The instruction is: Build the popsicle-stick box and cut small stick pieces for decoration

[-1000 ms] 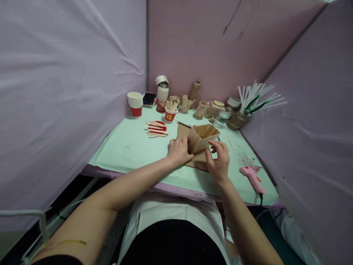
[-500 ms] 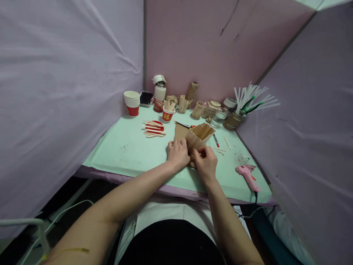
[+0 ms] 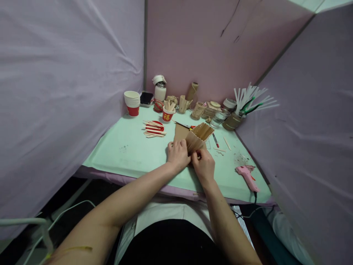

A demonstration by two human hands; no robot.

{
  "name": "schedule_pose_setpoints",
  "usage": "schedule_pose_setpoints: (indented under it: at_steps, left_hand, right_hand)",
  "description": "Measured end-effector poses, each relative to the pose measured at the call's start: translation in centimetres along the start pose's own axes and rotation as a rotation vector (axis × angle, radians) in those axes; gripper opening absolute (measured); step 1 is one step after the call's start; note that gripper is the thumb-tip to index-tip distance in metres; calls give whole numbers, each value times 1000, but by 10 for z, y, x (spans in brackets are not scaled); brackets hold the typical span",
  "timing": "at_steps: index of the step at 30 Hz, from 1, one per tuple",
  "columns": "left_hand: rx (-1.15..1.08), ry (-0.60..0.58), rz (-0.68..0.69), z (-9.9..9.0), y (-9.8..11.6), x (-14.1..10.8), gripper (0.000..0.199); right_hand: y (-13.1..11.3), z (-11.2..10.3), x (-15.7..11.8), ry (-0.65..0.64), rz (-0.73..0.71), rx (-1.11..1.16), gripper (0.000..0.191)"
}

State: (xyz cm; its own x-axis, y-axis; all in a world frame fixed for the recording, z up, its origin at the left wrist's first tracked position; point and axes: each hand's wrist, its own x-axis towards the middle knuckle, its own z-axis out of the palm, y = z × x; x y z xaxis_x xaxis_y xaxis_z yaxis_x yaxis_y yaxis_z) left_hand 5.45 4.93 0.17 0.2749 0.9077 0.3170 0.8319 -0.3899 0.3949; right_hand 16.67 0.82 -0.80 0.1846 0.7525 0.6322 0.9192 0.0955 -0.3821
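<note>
A small open box (image 3: pixel 194 142) of pale craft sticks, brown on its inner walls, stands tilted between my hands. My left hand (image 3: pixel 178 154) lies curled against its left lower side, with the thumb towards the base. Close to the bottom edge, my right hand (image 3: pixel 204 165) has thumb and fingers pinched together; what they grip is hidden. Beneath the box lies a piece of brown cardboard (image 3: pixel 180 132). Behind it rests a cutting tool with a dark blade (image 3: pixel 182 125), partly covered by the box.
Loose craft sticks lie across a red disc (image 3: pixel 154 127) on the left. On the right are a pink glue gun (image 3: pixel 248 178), a marker (image 3: pixel 215 140) and stick scraps. Along the back stand stacked paper cups (image 3: pixel 132 104), a red cup of sticks (image 3: pixel 167 113) and a pot of white sticks (image 3: pixel 233 121).
My right hand has shifted slightly left and down at the box's base, its fingers drawn closer together. The box has tilted a little; my left hand stays nearly in place.
</note>
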Motion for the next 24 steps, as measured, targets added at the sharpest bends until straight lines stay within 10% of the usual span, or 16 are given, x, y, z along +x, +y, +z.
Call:
schedule_pose_setpoints:
  at_steps: [13, 17, 24]
  left_hand:
    - [-754, -384, 236, -18, -45, 55, 112]
    - [-919, -559, 313, -15, -44, 69, 111]
    - [-612, -408, 298, -13, -34, 49, 90]
  right_hand:
    - [7, -2, -5, 3, -10, -57, 19]
    - [9, -1, -7, -9, -10, -52, 20]
    - [12, -4, -11, -7, 5, -25, 21]
